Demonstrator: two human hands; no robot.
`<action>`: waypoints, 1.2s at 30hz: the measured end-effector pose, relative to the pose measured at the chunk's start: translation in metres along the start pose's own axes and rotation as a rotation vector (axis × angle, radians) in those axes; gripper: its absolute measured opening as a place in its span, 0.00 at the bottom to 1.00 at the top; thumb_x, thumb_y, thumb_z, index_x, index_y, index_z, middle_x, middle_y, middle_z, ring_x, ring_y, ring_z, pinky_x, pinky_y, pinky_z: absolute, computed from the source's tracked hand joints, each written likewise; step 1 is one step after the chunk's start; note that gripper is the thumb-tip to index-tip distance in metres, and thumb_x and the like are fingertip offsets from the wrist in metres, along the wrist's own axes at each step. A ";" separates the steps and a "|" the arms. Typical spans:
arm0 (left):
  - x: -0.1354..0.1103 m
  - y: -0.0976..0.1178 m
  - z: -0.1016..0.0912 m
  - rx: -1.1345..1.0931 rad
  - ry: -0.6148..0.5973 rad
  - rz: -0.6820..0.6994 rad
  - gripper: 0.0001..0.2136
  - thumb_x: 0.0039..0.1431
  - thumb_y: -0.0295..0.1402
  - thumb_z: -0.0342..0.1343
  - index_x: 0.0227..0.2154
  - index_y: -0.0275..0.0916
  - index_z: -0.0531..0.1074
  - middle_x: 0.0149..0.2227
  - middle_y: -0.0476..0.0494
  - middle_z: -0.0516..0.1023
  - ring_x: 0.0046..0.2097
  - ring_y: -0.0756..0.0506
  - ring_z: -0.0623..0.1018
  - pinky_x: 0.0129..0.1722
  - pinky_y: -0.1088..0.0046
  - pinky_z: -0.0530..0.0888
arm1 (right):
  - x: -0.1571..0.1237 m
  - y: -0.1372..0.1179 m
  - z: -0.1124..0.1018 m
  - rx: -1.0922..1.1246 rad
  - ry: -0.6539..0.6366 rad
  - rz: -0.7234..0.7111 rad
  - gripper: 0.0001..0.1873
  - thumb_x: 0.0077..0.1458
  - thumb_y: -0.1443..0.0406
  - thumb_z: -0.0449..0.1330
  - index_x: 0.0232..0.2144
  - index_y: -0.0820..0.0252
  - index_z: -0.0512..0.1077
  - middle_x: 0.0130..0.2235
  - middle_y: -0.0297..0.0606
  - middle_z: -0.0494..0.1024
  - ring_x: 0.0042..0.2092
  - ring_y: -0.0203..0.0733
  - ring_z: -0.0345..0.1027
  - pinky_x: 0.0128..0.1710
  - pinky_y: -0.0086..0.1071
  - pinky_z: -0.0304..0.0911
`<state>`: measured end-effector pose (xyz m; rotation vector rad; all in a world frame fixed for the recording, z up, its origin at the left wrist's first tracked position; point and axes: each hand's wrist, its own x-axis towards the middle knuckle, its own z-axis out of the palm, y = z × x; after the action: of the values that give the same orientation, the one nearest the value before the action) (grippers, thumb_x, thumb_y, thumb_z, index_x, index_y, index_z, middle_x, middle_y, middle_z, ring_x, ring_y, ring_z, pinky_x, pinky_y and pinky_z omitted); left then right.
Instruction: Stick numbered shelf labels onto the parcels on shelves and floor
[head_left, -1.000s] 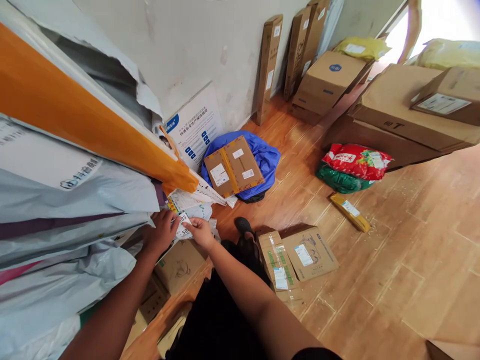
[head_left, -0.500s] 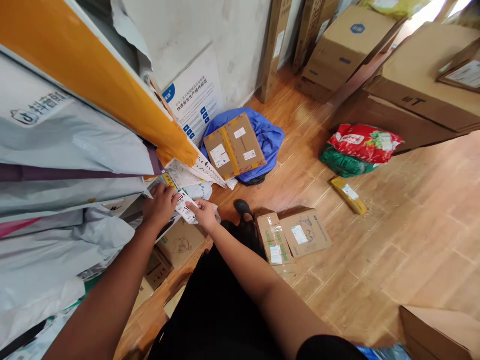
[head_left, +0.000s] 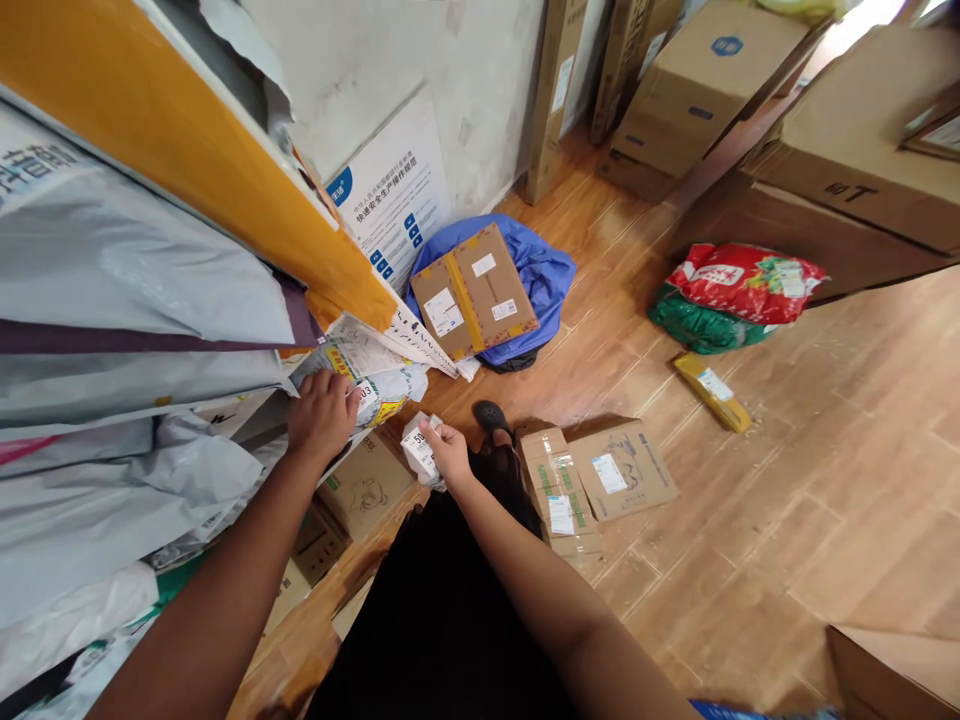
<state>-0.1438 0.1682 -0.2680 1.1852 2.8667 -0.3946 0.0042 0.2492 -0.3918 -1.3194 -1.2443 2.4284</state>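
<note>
My right hand (head_left: 448,448) pinches a small white parcel (head_left: 420,452) with a printed number label, holding it clear of the shelf, above the floor boxes. My left hand (head_left: 322,412) rests with curled fingers on a white plastic mailer (head_left: 382,385) at the edge of the shelf stack. The stack of grey and white poly mailers (head_left: 127,290) fills the left side under an orange shelf edge (head_left: 187,170).
Flat cardboard boxes (head_left: 600,475) lie on the wooden floor by my foot. A taped box (head_left: 474,290) sits on a blue bag (head_left: 540,270). Red and green bags (head_left: 735,290) and large cartons (head_left: 847,150) stand at the right. A poster (head_left: 390,195) leans on the wall.
My right hand has pulled the small labelled parcel out of the shelf stack, moving it right and down. My left hand stays on the mailers.
</note>
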 end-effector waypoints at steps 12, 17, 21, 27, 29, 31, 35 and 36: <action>-0.001 -0.009 0.009 -0.218 0.093 -0.007 0.12 0.63 0.31 0.40 0.41 0.37 0.67 0.41 0.36 0.75 0.46 0.37 0.73 0.42 0.62 0.70 | -0.003 -0.011 0.016 0.050 -0.064 0.005 0.31 0.35 0.43 0.65 0.13 0.56 0.54 0.14 0.25 0.60 0.18 0.29 0.50 0.18 0.26 0.46; 0.000 -0.015 0.011 -0.268 0.133 0.027 0.09 0.61 0.31 0.42 0.39 0.37 0.66 0.40 0.35 0.76 0.44 0.38 0.74 0.44 0.62 0.71 | -0.003 -0.010 0.017 0.042 -0.084 0.026 0.30 0.35 0.43 0.65 0.13 0.55 0.55 0.14 0.26 0.61 0.18 0.30 0.52 0.18 0.27 0.47; 0.000 -0.016 0.012 -0.281 0.145 0.045 0.08 0.61 0.31 0.42 0.38 0.38 0.65 0.38 0.36 0.76 0.43 0.38 0.74 0.43 0.63 0.71 | -0.001 -0.010 0.017 0.039 -0.081 0.030 0.29 0.36 0.43 0.65 0.13 0.55 0.54 0.14 0.26 0.61 0.18 0.30 0.52 0.18 0.27 0.46; -0.002 -0.016 0.013 -0.269 0.155 0.056 0.08 0.62 0.32 0.44 0.38 0.37 0.66 0.37 0.36 0.75 0.42 0.37 0.74 0.41 0.62 0.71 | -0.001 -0.015 0.015 0.036 -0.079 0.032 0.28 0.37 0.45 0.65 0.13 0.55 0.54 0.15 0.25 0.61 0.19 0.29 0.51 0.18 0.27 0.46; -0.002 -0.016 0.013 -0.264 0.153 0.063 0.07 0.62 0.33 0.45 0.38 0.37 0.66 0.37 0.37 0.75 0.41 0.37 0.74 0.41 0.62 0.71 | -0.001 -0.016 0.015 0.034 -0.077 0.031 0.29 0.36 0.45 0.65 0.13 0.55 0.54 0.14 0.25 0.60 0.19 0.29 0.50 0.18 0.27 0.46; -0.002 -0.016 0.013 -0.258 0.153 0.067 0.07 0.61 0.33 0.46 0.37 0.37 0.66 0.37 0.37 0.75 0.41 0.38 0.74 0.42 0.62 0.71 | -0.001 -0.018 0.014 0.035 -0.074 0.028 0.29 0.36 0.45 0.65 0.12 0.55 0.54 0.14 0.25 0.60 0.18 0.29 0.50 0.18 0.27 0.45; -0.002 -0.015 0.011 -0.234 0.149 0.064 0.08 0.60 0.36 0.50 0.38 0.37 0.66 0.36 0.37 0.75 0.41 0.37 0.73 0.41 0.62 0.71 | -0.002 -0.020 0.013 0.039 -0.075 0.025 0.30 0.35 0.45 0.66 0.12 0.55 0.54 0.14 0.25 0.60 0.18 0.29 0.49 0.18 0.27 0.45; -0.002 -0.014 0.011 -0.228 0.145 0.064 0.09 0.60 0.36 0.51 0.38 0.37 0.67 0.36 0.38 0.74 0.40 0.37 0.73 0.41 0.62 0.71 | -0.002 -0.021 0.013 0.041 -0.076 0.026 0.30 0.35 0.45 0.66 0.12 0.55 0.54 0.14 0.25 0.60 0.18 0.29 0.49 0.18 0.27 0.45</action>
<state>-0.1529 0.1542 -0.2751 1.3066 2.8833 0.0210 -0.0098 0.2546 -0.3722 -1.2517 -1.1953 2.5296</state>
